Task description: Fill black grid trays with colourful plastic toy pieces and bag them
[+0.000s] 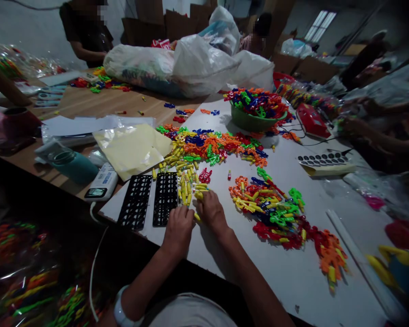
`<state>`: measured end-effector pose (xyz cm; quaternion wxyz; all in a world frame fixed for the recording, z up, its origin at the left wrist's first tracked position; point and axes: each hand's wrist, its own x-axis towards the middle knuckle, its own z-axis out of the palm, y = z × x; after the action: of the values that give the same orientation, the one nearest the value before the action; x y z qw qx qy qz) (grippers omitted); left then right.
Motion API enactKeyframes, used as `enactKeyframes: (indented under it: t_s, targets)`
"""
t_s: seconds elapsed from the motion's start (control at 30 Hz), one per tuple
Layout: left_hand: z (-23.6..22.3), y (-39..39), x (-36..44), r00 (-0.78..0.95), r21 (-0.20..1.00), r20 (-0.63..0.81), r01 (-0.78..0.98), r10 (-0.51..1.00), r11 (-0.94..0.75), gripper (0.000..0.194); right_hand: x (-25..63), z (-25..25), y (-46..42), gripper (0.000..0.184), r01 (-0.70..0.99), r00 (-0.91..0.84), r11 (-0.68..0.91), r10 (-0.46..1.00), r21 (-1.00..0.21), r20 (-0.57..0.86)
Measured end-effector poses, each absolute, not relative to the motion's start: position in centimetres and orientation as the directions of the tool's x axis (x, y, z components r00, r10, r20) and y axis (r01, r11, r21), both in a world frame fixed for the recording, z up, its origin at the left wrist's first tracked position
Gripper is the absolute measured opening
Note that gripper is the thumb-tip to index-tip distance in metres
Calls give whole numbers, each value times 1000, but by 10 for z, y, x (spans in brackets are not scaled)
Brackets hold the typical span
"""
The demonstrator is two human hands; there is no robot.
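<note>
My left hand (179,227) is closed, its fingertips at a small yellow tube-shaped piece (197,217). Close beside it, my right hand (211,208) bends its fingers round another yellow tube-shaped piece (199,195), partly hidden by the fingers. Several more yellow pieces (186,187) lie just beyond both hands on the white tabletop. A black tray with rows of holes (165,193) lies against the left hand's outer side, and a second black tray (134,202) is to its left.
Colourful plastic figures form a pile (207,145) behind the hands and another pile (276,209) to the right. More fill a green bowl (255,119). At left are a power bank (102,181) with a white cable and a teal bottle (73,165). Other people work around the table.
</note>
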<state>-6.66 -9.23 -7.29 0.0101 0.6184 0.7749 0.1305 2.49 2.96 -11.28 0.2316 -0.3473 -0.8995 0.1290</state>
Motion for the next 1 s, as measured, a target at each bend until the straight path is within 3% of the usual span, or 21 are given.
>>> enactKeyframes:
  t_s: [0.2, 0.6, 0.7, 0.9, 1.0]
  targets:
    - [-75, -91, -66, -244, 235, 131, 949, 961, 210, 7, 26, -109, 60, 35, 491, -744, 818, 573, -300, 344]
    - [-77, -93, -64, -234, 228, 160, 954, 959, 194, 12, 18, -109, 35, 30, 579, -735, 802, 591, -147, 332]
    - [-77, -90, -63, -232, 225, 150, 955, 961, 195, 13, 21, -109, 34, 27, 554, -731, 804, 594, -216, 336]
    - [-77, -87, -67, -217, 247, 132, 952, 967, 180, 12, 55, -101, 24, 18, 341, -823, 786, 515, -516, 240]
    - [-75, -86, -68, -212, 281, 120, 944, 970, 171, 13, 64, -89, 15, 24, 326, -858, 785, 479, -526, 183]
